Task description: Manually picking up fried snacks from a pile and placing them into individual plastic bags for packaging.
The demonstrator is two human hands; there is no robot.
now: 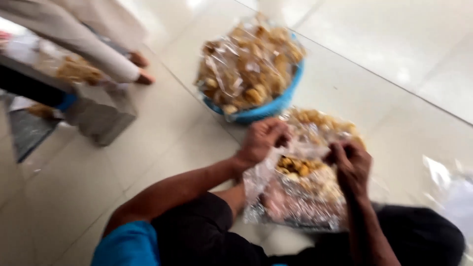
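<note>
- The left hand (pixel 261 140) pinches the left edge of a clear plastic bag (pixel 300 167) of golden snacks, fingers closed on the film.
- The right hand (pixel 351 165) grips the bag's right edge likewise.
- The bag sits on the floor between the person's knees, mouth up; its long axis is blurred.
- A blue basket (pixel 276 106) of packed snacks stands just beyond.

Bright daylight, glare top (perhaps window); motion-blurred.

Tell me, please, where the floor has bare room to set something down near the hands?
Bare tile lies left of the left hand, short of the grey block. Crowded: the right hand, the clear bag and the blue basin sit close together.
</note>
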